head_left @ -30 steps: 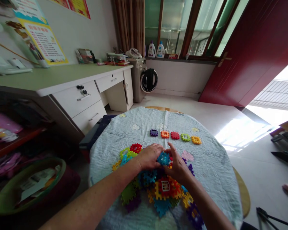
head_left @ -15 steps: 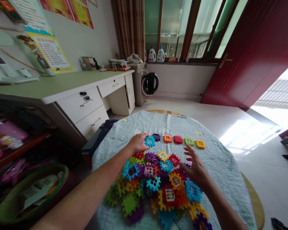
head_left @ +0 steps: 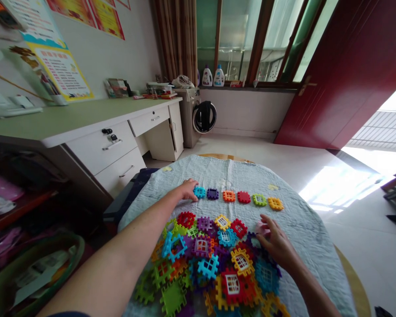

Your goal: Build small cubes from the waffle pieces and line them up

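Several square plastic building tiles with notched edges form a row (head_left: 237, 197) across a pale quilted tablecloth (head_left: 237, 174). A blue tile (head_left: 199, 192) sits at the row's left end, and my left hand (head_left: 188, 189) rests just beside it, holding nothing. Nearer me lies a heap of multicoloured tiles (head_left: 201, 259), some with window-frame openings. My right hand (head_left: 275, 244) is at the heap's right edge, fingers slightly curled and no tile visibly in them. Its fingertips are next to a pink cloth patch (head_left: 262, 227) on the quilt.
The round table stands on a tan mat, with a white desk and drawers (head_left: 105, 147) to the left. A green basket (head_left: 36, 275) sits low on the left. A front-loading washing machine (head_left: 195, 112) stands ahead, and a red door (head_left: 343, 75) stands open on the right.
The blue tile now sits apart from my left hand at the row's end, and that hand has shifted slightly left. My right hand has moved down to the heap's right edge.
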`<state>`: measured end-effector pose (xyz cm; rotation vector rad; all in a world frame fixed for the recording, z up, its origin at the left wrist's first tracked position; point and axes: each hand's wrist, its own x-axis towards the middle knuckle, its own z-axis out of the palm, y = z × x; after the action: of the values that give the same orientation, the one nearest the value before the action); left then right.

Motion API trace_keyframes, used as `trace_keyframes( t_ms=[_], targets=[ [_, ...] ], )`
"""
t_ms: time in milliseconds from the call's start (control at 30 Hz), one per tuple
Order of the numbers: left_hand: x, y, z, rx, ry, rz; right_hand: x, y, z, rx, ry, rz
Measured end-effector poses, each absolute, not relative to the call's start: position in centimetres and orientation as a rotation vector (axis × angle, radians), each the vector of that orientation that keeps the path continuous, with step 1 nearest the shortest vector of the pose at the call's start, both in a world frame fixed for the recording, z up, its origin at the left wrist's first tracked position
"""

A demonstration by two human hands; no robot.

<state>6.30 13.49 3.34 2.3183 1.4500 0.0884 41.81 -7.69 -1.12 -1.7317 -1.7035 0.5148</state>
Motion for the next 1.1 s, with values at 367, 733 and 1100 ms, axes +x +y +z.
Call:
trace_keyframes(
  t_ms=[367,733,1100],
  targets=[
    [6.0,14.8,3.6,2.354,1.362,-0.001,41.6,-8.0,-1.0,-1.792,-1.752,0.519],
    [6.6,14.2,4.5,2.348,1.384,-0.048,41.8,-7.9,-1.2,-1.816,-1.795,0.511],
    [5.1,12.2,5.6,2.253,1.502,0.043,42.4,-7.8,-1.7,-1.778,-1.858,0.437]
  ],
)
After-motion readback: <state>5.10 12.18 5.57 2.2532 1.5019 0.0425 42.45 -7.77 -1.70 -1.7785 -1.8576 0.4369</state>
